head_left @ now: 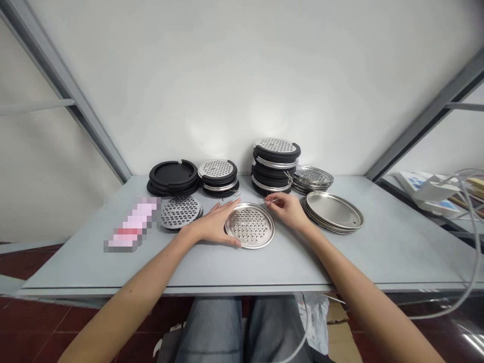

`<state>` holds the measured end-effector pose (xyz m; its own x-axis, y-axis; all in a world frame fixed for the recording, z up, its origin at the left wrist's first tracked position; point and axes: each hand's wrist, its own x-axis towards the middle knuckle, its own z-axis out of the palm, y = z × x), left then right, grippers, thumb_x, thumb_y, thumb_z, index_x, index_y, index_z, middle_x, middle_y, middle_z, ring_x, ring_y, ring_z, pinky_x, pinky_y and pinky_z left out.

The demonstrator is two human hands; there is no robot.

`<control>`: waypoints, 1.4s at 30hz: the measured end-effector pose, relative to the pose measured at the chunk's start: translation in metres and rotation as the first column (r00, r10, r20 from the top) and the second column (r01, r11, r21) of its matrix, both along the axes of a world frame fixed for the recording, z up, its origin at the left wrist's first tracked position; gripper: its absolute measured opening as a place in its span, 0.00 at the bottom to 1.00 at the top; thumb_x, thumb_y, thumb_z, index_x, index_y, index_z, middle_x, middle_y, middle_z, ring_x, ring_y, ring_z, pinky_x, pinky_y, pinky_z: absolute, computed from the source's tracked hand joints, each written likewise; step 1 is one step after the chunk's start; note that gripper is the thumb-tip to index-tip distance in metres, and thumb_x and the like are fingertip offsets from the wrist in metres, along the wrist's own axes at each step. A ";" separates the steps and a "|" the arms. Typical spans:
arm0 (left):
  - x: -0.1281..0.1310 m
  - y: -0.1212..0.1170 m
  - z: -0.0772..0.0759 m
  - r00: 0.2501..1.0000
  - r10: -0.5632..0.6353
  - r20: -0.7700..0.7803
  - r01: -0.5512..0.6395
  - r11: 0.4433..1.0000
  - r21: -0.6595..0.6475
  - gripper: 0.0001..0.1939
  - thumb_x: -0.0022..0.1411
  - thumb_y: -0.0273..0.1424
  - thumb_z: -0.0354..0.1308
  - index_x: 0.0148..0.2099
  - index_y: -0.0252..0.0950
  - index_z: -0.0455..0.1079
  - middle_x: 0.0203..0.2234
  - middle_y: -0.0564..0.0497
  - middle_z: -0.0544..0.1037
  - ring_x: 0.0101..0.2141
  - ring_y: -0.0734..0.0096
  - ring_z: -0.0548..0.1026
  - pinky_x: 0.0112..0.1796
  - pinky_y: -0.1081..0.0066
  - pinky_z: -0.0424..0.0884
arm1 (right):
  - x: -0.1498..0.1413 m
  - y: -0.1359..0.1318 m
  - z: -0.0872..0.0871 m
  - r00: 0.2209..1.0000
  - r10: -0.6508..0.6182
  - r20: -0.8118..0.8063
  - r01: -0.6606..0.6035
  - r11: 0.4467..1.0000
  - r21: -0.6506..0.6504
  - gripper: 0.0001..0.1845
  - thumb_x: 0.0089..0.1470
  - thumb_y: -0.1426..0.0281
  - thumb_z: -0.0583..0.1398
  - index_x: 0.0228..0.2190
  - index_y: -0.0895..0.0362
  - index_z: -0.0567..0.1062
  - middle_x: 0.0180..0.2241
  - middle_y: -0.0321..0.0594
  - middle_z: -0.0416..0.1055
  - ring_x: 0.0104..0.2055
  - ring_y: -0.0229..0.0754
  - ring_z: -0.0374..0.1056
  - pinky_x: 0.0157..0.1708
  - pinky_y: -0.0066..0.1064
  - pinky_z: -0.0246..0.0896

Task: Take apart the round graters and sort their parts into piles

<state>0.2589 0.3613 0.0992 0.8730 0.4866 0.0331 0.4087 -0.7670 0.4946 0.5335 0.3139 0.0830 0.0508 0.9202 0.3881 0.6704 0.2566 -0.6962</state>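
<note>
Bright, even indoor light, soft glare on the white wall [223, 133], faint shadows under the metal plates [333, 212], curved distortion toward the frame edges, a pixelated patch [128, 224], focus seemingly fair throughout

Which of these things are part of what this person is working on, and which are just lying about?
In use: left hand resting on a perforated steel disc; right hand pinching a thin wire.
Lying about: stacked black rings, plain steel dishes, a blurred pink packet, a white cable.

The right hand's [287, 210] pinched item [270, 200] is too small to tell.
</note>
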 end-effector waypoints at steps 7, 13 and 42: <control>-0.002 0.000 0.001 0.999 0.041 -0.002 -0.041 0.999 0.008 0.59 0.43 0.55 0.66 0.70 0.41 0.43 0.67 0.41 0.48 0.66 0.47 0.45 0.62 0.51 0.47 | 0.006 -0.001 0.000 0.964 -0.087 0.253 0.091 0.996 -0.004 0.09 0.52 0.70 0.58 0.32 0.57 0.78 0.32 0.42 0.77 0.30 0.41 0.70 0.34 0.32 0.65; -0.005 0.000 0.006 0.997 0.070 0.013 -0.070 0.998 -0.005 0.46 0.52 0.52 0.62 0.68 0.44 0.51 0.67 0.45 0.48 0.65 0.49 0.49 0.61 0.53 0.53 | 0.016 -0.005 0.003 0.917 -0.101 0.386 0.144 0.986 -0.083 0.10 0.54 0.68 0.57 0.33 0.55 0.79 0.35 0.40 0.77 0.31 0.41 0.71 0.34 0.32 0.62; 0.008 -0.004 -0.005 0.968 0.122 0.218 -0.159 0.974 0.162 0.21 0.70 0.33 0.41 0.61 0.37 0.62 0.59 0.46 0.67 0.59 0.63 0.64 0.60 0.60 0.58 | 0.004 0.001 -0.001 0.942 0.316 0.115 -0.309 0.948 -0.071 0.07 0.53 0.71 0.60 0.29 0.57 0.80 0.40 0.45 0.73 0.41 0.43 0.70 0.46 0.38 0.64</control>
<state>0.2672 0.3572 0.0941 0.7617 0.5740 0.3007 0.4225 -0.7918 0.4410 0.5379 0.3145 0.0823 -0.2875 0.9010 0.3250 0.6437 0.4330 -0.6310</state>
